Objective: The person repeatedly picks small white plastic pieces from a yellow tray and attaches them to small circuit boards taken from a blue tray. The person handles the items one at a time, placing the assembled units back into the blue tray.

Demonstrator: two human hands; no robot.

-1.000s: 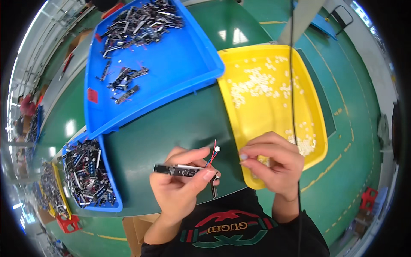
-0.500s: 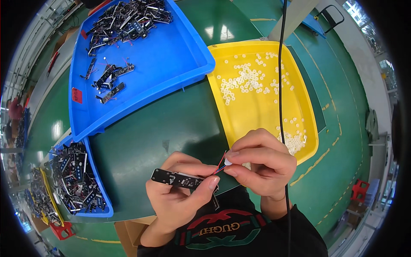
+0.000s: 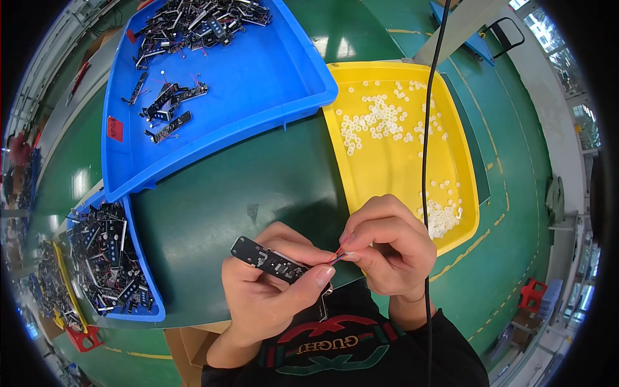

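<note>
Above my lap, my left hand is closed around a slim black circuit board, thumb in front and fingers behind. Thin red and dark wires come out between its thumb and forefinger. My right hand pinches the free ends of these wires just to the right, the red one standing a little higher. Whether a small white piece is still within the right fingertips is hidden. Nearby on the right, a yellow tray holds many small white plastic rings.
A large blue bin with a heap of circuit boards stands at the far left. Nearer left is a smaller blue bin, also full of boards. The green table lies between them. A black cable hangs down on the right.
The white piece seen between my right fingertips has gone from sight, and those fingers now pinch the wires. The board has tilted slightly in my left hand. The whole view has shifted a little.
</note>
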